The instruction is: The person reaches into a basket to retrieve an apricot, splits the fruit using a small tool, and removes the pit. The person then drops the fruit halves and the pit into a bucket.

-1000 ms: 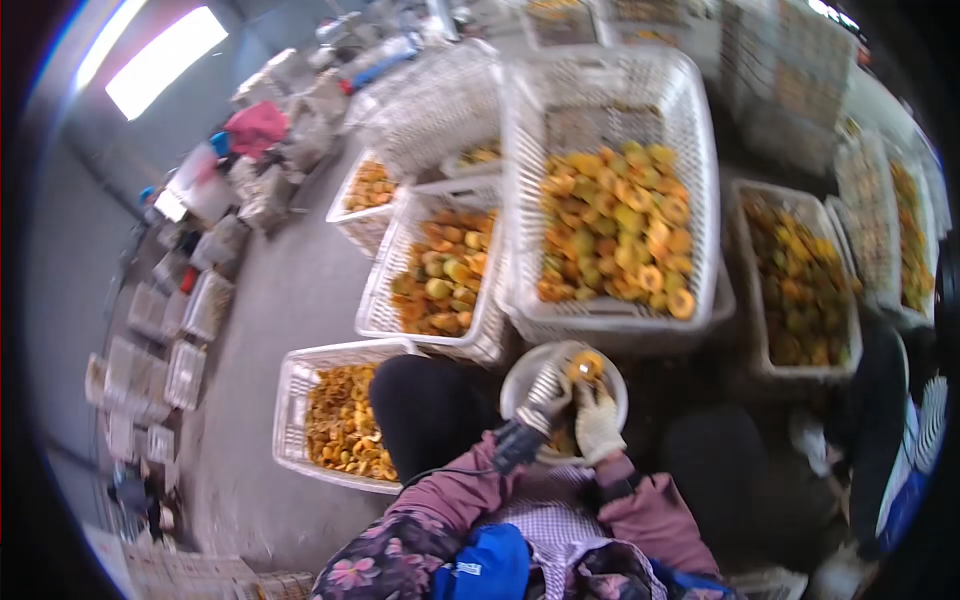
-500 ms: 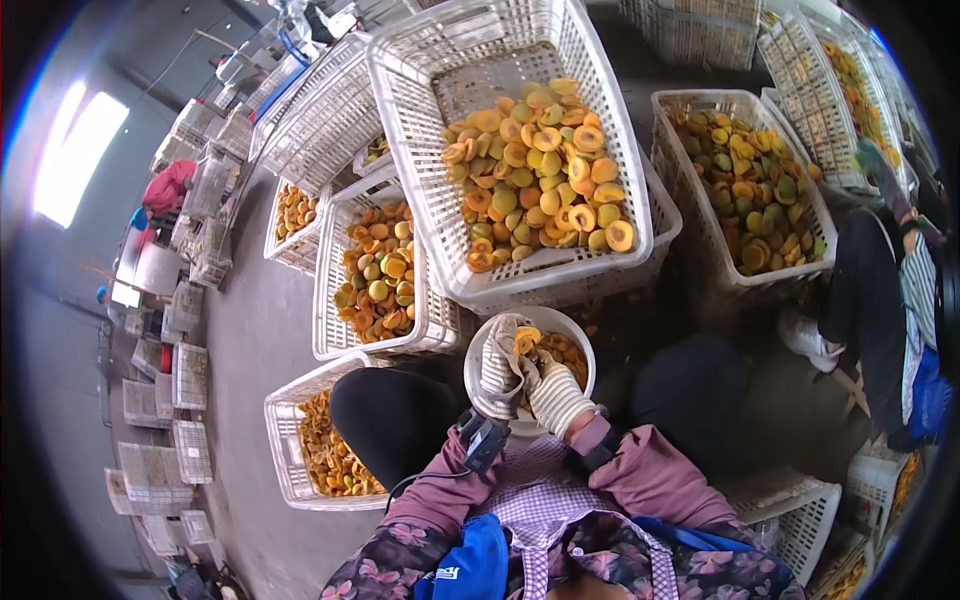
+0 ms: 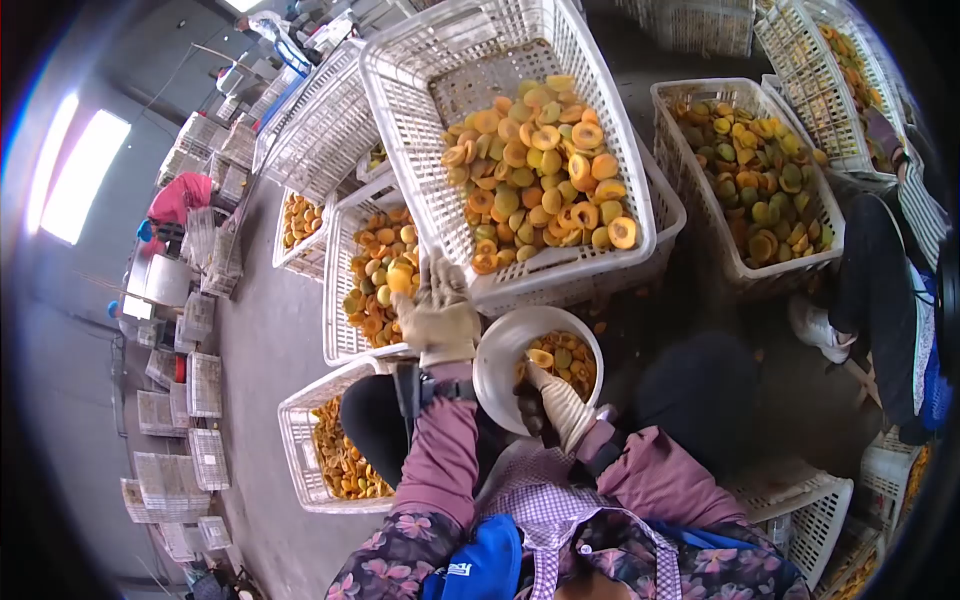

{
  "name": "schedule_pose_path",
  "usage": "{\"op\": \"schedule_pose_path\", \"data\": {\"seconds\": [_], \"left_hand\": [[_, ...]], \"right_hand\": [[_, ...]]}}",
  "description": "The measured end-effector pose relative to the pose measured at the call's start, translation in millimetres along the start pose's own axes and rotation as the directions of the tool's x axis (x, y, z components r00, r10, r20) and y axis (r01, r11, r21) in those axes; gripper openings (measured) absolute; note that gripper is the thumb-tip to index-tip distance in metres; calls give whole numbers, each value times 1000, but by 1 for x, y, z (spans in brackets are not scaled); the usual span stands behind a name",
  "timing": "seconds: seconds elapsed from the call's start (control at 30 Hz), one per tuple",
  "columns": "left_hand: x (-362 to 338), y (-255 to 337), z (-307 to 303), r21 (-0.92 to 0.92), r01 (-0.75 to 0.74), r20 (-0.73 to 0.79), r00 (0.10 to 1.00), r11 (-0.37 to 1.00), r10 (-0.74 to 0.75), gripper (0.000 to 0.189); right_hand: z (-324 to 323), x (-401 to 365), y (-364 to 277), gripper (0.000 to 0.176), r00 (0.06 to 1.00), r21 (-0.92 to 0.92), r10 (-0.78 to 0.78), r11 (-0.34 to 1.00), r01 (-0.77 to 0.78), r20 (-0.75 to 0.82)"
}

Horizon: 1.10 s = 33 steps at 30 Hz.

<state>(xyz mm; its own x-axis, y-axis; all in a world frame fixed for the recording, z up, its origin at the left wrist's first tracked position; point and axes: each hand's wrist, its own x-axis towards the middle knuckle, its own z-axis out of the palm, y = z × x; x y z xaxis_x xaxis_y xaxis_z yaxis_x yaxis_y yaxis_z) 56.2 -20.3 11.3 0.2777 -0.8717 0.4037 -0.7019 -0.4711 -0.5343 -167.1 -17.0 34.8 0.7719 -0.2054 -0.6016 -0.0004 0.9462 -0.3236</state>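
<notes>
My left hand, in a pale work glove, is held over the near edge of a white crate of apricot halves. Its fingers are stretched out and apart, and a yellow-orange apricot half shows beside the thumb. My right hand, in a striped knit glove, is over the white bucket between my knees. Its fingers are curled around something dark that I cannot make out. Cut apricot pieces lie in the bucket, one half right by that hand's fingertips.
A large white crate of apricot halves stands tilted in front of me. Another full crate is to the right, beside a seated person. At my left knee sits a crate of orange pieces. Stacked crates line the far left.
My left hand has left the bucket and the apricot half there, moving up and left to the crate, its fingers now spread. My right hand stays at the bucket, slightly lower.
</notes>
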Motion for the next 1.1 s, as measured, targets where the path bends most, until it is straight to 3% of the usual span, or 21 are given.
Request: {"op": "schedule_pose_path", "data": {"seconds": [0.03,0.1,0.13,0.2,0.27,0.37,0.43,0.5,0.57,0.63,0.67,0.7,0.77,0.8,0.83,0.9,0.93,0.97,1.03,1.07,1.1], "left_hand": [[19,8,19,-124,27,131,991,992,-11,38],[59,26,57,-346,135,388,921,928,11,38],[80,35,72,-440,208,502,864,874,47,38],[104,50,84,-573,379,684,710,727,169,38],[111,56,66,-560,394,694,703,729,153,38],[105,49,63,-611,381,675,710,694,204,33],[91,38,29,-851,479,517,836,217,183,28],[68,32,-36,-703,618,590,783,-352,195,25],[28,46,-45,-474,425,438,874,-771,213,29],[1,44,-77,-381,491,439,842,-783,315,35],[-17,47,-71,-333,560,525,778,-759,344,38],[-29,53,-63,-333,559,527,778,-759,342,38],[-45,62,-53,-410,426,564,813,-807,143,36],[-46,60,-53,-512,451,564,818,-731,109,35],[-50,59,-49,-514,448,563,820,-732,106,35],[-56,58,-39,-347,375,444,873,-859,201,35],[-40,55,-79,-498,440,489,854,-747,177,32],[-41,58,-81,-499,439,487,855,-747,178,32],[-44,62,-84,-436,453,662,747,-777,64,32],[-54,60,-89,-542,340,460,885,-769,67,31],[-53,60,-89,-541,342,460,885,-768,71,31]], "right_hand": [[0,5,-4,41,1000,3,-8,1000,8,1],[2,13,-10,39,987,-30,37,999,-43,-154],[3,18,-10,39,973,-106,-14,994,-11,-229],[-1,32,-3,39,971,-140,-83,989,52,-226],[-10,47,5,38,968,-188,-161,974,125,-195],[-6,39,-3,38,980,-165,-111,983,84,-164],[-4,36,-5,40,972,-184,-143,977,108,-185],[0,24,-11,41,951,-168,-275,953,251,-140],[-15,47,0,31,886,-151,-435,898,413,-160],[-11,42,-4,32,756,-291,-646,746,599,-102],[-7,36,-8,36,835,-259,-540,825,502,-103],[-6,34,-8,36,837,-260,-538,826,500,-102],[-6,29,-6,36,794,-507,-601,714,484,-89],[-7,33,-6,39,758,-679,-651,575,456,-43],[-10,34,-3,39,758,-680,-652,573,457,-39],[-12,30,-2,42,791,-822,-612,463,332,-25],[-11,27,-3,45,796,-818,-604,476,323,-38],[-12,27,-2,45,794,-818,-606,475,325,-37],[-13,24,-2,45,731,-851,-683,381,361,4],[-15,22,-2,45,729,-850,-685,384,361,0],[-11,15,-6,47,757,-896,-654,336,289,-1]]}}
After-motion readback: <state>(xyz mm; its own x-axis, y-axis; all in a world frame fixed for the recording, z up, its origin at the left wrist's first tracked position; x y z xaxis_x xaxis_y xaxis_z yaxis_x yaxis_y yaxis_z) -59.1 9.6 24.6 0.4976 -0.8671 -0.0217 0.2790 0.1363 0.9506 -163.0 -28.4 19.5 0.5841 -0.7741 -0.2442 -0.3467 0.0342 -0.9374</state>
